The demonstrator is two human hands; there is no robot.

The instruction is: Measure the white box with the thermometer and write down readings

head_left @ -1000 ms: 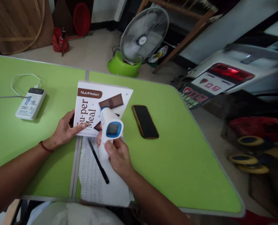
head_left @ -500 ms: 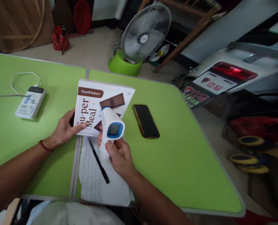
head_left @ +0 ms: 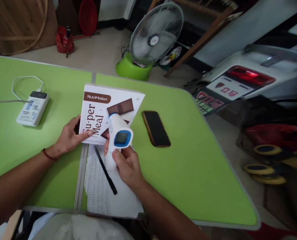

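Note:
My left hand (head_left: 72,134) grips the lower left edge of a white box (head_left: 95,115) marked "NutriMotion Su-per Meal", thumb on its front and the other fingers behind. The box is tilted up, its printed front facing me. In my right hand (head_left: 128,165) is a white infrared thermometer (head_left: 115,128), fingers wrapped round its handle. Its blue-framed screen faces me, and its nose points at the box front, close to the printed chocolate pieces; whether it touches cannot be told. Below the box, a black pen (head_left: 105,171) lies on sheets of paper (head_left: 95,193).
A phone (head_left: 156,128) lies on the green table (head_left: 193,160), right of the box. At left sits a white power bank (head_left: 33,110) with a cable. Beyond the table are a fan (head_left: 154,40) on a green stool (head_left: 133,70) and a white scooter (head_left: 238,73).
Both hands, the box and the thermometer hold almost the same pose. The whole view has shifted only very slightly.

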